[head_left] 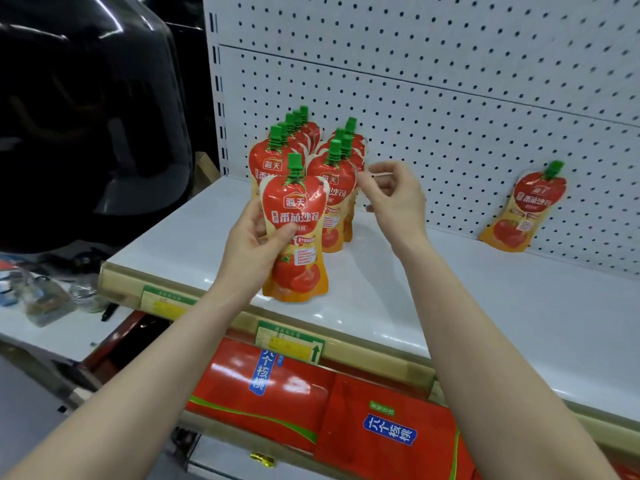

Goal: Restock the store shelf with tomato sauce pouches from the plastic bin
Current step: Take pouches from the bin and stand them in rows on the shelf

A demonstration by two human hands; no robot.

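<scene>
red and orange, the held pouch [294, 237] stands upright in your left hand [254, 245], green cap up and label toward you, so its long axis runs straight up from the shelf [450, 292]. your thumb presses across the lower left of the label while the other fingers curl round its left edge and back, a grip at about mid-height. its base is down at the front of the shelf, near the lip.

what the next move turns on: both rows lie behind the pouch, away from you. the left row [273, 161] is behind and slightly left. the right row [332, 199] is behind and to the right, its front pouch partly covered by the one you hold. placing looks like a short push back with the pouch kept vertical, and your left hand is the loaded, nearer one.

your right hand [393, 197] hovers just right of the right row with its fingers loosely curled, thumb and forefinger drawn together beside the front pouch's shoulder. it may be pinching that edge to steady it, but the view is too soft to say.

a lone pouch [523, 209] leans on the pegboard [450, 98], well apart to the right. the plastic bin is out of view.
</scene>
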